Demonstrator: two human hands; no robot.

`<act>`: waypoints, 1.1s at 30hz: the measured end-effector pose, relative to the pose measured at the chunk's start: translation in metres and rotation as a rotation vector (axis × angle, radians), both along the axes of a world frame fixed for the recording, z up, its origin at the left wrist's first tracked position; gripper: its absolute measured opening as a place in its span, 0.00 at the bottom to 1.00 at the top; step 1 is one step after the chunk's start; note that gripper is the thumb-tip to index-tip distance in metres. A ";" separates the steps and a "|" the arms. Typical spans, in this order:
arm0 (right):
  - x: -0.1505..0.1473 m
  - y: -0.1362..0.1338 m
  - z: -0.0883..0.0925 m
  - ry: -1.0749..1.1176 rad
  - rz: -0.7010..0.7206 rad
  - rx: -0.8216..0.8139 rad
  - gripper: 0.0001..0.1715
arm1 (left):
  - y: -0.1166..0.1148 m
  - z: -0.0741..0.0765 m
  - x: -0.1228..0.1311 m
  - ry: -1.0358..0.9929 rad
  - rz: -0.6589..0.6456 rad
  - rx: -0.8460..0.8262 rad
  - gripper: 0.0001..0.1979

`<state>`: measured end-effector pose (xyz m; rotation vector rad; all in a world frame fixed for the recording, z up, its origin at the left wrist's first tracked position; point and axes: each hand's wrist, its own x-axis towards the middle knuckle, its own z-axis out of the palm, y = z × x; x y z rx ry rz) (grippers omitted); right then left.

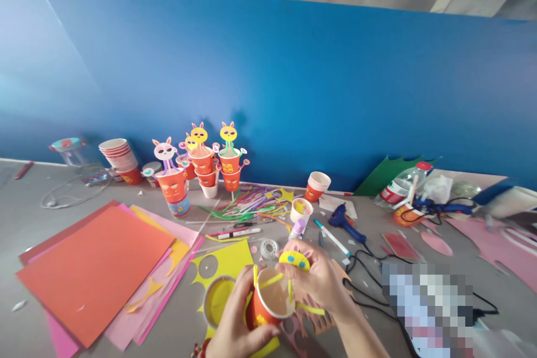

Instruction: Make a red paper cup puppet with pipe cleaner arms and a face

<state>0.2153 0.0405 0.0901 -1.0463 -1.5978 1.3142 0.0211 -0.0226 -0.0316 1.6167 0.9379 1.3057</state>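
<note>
An orange-red paper cup (264,313) is gripped from the left side by my left hand (241,316), its open mouth tilted toward me. Yellow pipe cleaners (310,309) stick out around the cup's rim and cross its inside. Above the rim, my right hand (312,274) pinches a yellow paper animal face (295,259) with blue eyes and small ears. Under my hands lies yellow paper (235,254) with round cut-outs, and a round tub with a yellow inside (218,299) stands close to my left hand.
Finished cup figures (171,184) stand at the back left, near stacked paper cups (119,158). Coloured sheets (96,268) lie on the left. Pipe cleaners (247,204), a tape roll (269,248), a marker (331,238) and a blue glue gun (347,224) with black cable lie ahead. A bottle (405,184) stands at right.
</note>
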 end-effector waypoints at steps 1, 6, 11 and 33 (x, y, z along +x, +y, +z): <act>0.000 0.000 0.000 0.001 -0.002 0.004 0.20 | 0.000 0.000 0.000 -0.006 0.001 -0.004 0.44; 0.003 0.000 -0.003 0.012 0.010 -0.012 0.21 | -0.001 0.000 0.002 -0.079 0.003 -0.073 0.45; 0.006 -0.001 -0.003 0.092 0.151 -0.103 0.29 | -0.002 -0.003 0.003 -0.167 -0.032 -0.124 0.44; 0.033 -0.014 -0.044 -0.109 -0.109 0.014 0.25 | 0.005 0.029 0.003 -0.977 -0.149 -0.650 0.20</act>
